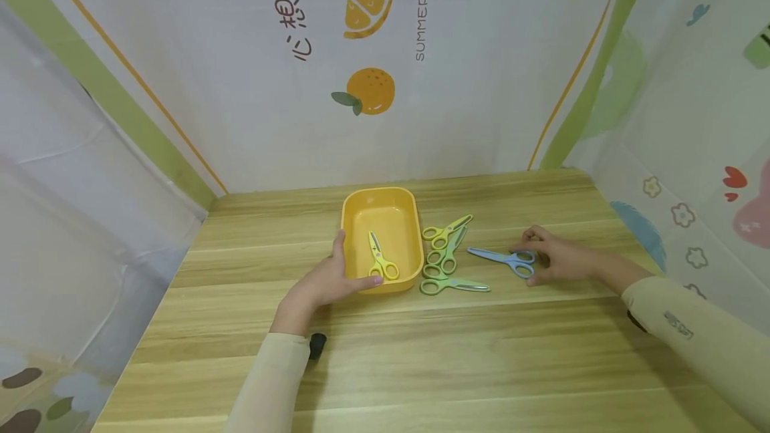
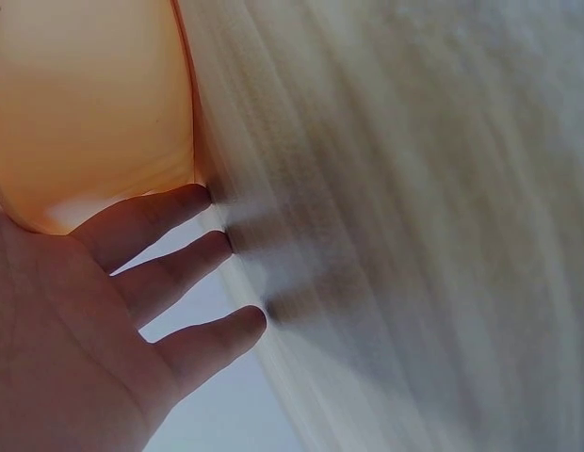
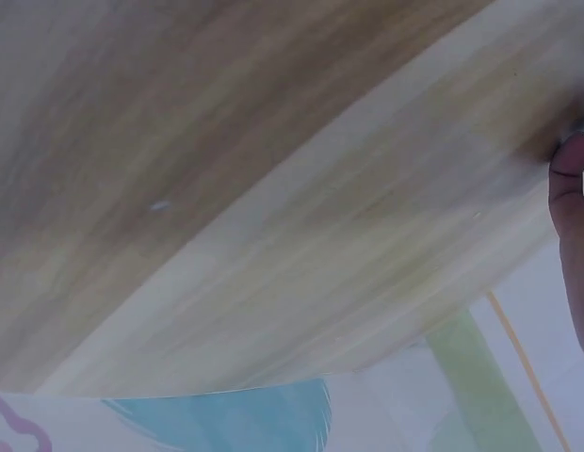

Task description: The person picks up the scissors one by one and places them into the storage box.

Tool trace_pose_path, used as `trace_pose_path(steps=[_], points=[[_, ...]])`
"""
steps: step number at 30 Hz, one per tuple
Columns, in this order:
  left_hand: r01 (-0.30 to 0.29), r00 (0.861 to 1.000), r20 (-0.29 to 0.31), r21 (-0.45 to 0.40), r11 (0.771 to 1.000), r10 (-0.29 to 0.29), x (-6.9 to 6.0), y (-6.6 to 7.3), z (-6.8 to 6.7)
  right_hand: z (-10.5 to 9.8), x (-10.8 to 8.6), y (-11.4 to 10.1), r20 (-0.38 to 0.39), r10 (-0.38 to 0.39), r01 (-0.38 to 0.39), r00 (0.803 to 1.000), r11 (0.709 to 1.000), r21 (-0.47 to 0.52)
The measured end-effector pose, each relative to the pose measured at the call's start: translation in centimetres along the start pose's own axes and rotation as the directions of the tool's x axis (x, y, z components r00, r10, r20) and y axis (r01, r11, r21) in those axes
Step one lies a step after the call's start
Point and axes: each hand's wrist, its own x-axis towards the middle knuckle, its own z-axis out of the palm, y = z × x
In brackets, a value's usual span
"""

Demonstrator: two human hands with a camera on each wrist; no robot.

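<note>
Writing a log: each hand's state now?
Left hand: open, against yellow rounded-rectangular plastic tray.
Right hand: at blue loop-handled scissors; grip cannot be told.

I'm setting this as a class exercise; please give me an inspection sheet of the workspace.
Surface: wood-grain table, tray and scissors on it.
Job's things: yellow tray holding yellow scissors; to its right, yellow-green scissors, middle green scissors and near green scissors, clustered; further right, blue scissors.
Clutter: small black object by the left sleeve, unclear what.
Grips: left grip against the tray's near-left corner, thumb over the near rim; right grip at the blue scissors' handles, pinch uncertain.
Cables: nothing seen.
Surroundings: white printed sheeting behind and beside the table.
</note>
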Motion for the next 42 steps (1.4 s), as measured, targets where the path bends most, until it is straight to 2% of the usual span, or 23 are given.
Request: trace_pose_path(steps=[7,12,17,21,25,34,42], points=[[0.0,1.0,-0.001,0.007,1.0,0.0,0.0,0.1,0.0,0.0,-0.4,-0.2,-0.026,0.015,-0.014,1.0,1.0,0.018],[-0.002,1.0,-0.003,0.011,1.0,0.002,-0.1,0.2,0.1,-0.4,-0.5,-0.7,-0.072,0.045,-0.041,0.996,0.998,0.05],[-0.004,1.0,-0.006,0.012,1.0,0.004,0.0,0.1,0.3,-1.3,-0.1,-1.1,-0.134,0.079,-0.069,0.988,0.995,0.077],[-0.014,1.0,-0.006,0.001,1.0,0.014,0.2,0.0,0.5,-2.1,0.3,-1.5,-0.154,0.117,-0.097,0.981,0.987,0.128],[-0.021,1.0,-0.005,-0.005,1.0,0.021,0.2,-0.1,0.6,-2.6,0.7,-2.1,-0.164,0.137,-0.115,0.977,0.984,0.135],[-0.027,1.0,-0.012,-0.005,1.0,0.027,-0.1,-0.1,0.3,-4.3,2.0,-3.5,-0.197,0.097,-0.08,0.976,0.993,0.092],[-0.023,1.0,-0.013,0.004,1.0,0.023,0.0,0.0,0.0,-6.3,3.1,-5.0,-0.197,0.092,-0.073,0.976,0.992,0.104]])
